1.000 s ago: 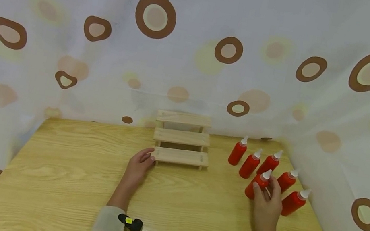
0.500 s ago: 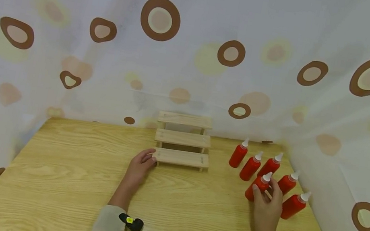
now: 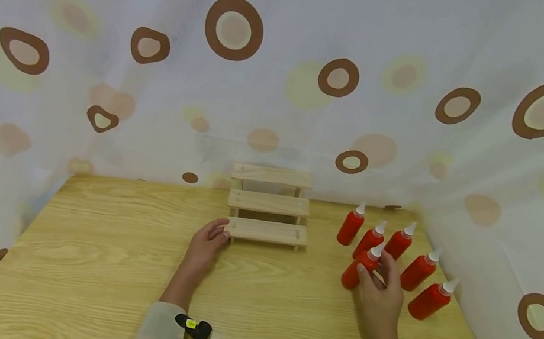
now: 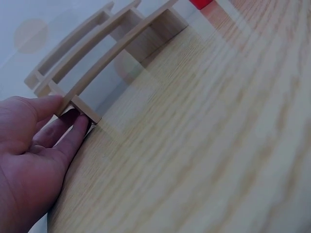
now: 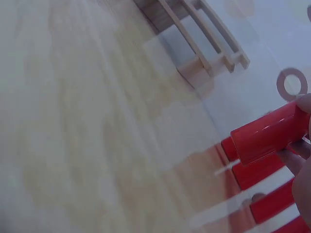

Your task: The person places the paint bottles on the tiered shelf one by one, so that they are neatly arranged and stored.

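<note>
My right hand grips a red squeeze bottle with a white pointed nozzle between thumb and fingers. In the right wrist view the base of this held bottle shows in front of the other red bottles, and its top is out of frame. A three-step wooden stand is at the back middle. My left hand is at the left end of its lowest step. In the left wrist view the thumb rests at the edge of the step while the fingers bear on the leg below, pinching that corner.
Several more red bottles stand to the right, among them a back-left one and a front-right one. The wood-grain table meets a patterned cloth wall behind the stand and on the right side.
The bottle in my right hand has moved left and slightly forward, away from the bottles on the right. My left hand keeps its place on the stand.
</note>
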`<action>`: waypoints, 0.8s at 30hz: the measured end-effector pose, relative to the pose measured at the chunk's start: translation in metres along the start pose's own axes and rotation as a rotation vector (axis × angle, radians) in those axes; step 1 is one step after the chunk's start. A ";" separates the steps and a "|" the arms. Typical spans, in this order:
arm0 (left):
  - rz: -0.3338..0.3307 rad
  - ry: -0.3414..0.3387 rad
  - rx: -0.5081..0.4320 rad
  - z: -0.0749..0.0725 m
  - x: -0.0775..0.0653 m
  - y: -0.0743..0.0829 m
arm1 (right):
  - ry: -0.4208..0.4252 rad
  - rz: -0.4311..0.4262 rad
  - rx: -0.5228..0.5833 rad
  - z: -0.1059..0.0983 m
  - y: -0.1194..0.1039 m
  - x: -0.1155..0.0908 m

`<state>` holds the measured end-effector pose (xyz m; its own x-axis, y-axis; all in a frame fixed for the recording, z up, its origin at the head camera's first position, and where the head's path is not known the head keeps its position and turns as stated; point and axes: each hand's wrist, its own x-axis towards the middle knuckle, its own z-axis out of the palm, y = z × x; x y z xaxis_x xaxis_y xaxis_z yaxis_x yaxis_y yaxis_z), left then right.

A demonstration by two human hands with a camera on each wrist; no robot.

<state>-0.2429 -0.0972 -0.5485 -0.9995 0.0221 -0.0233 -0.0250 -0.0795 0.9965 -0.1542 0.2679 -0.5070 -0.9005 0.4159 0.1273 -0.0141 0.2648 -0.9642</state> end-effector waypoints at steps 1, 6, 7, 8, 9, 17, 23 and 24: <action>0.003 -0.002 -0.001 0.000 0.000 -0.001 | -0.010 -0.013 0.010 0.003 -0.002 0.000; -0.001 -0.002 -0.001 0.001 0.000 -0.001 | -0.046 -0.149 0.023 0.022 -0.016 0.008; -0.005 0.001 -0.003 0.001 0.000 -0.001 | -0.057 -0.177 0.027 0.026 -0.020 0.010; -0.007 0.002 -0.002 0.000 0.000 -0.001 | -0.073 -0.198 0.039 0.030 -0.023 0.012; -0.008 0.003 -0.001 0.000 0.000 -0.001 | -0.090 -0.213 0.051 0.034 -0.027 0.015; -0.005 0.001 -0.003 0.000 -0.001 -0.001 | -0.230 -0.275 0.119 0.072 -0.060 0.037; -0.004 -0.005 -0.017 -0.001 0.000 -0.002 | -0.310 -0.325 0.125 0.107 -0.085 0.055; -0.009 -0.005 -0.019 -0.001 0.000 -0.002 | -0.320 -0.334 0.130 0.113 -0.089 0.058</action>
<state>-0.2427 -0.0980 -0.5505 -0.9991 0.0280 -0.0316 -0.0342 -0.0983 0.9946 -0.2541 0.1706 -0.4405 -0.9257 0.0325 0.3768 -0.3612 0.2189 -0.9064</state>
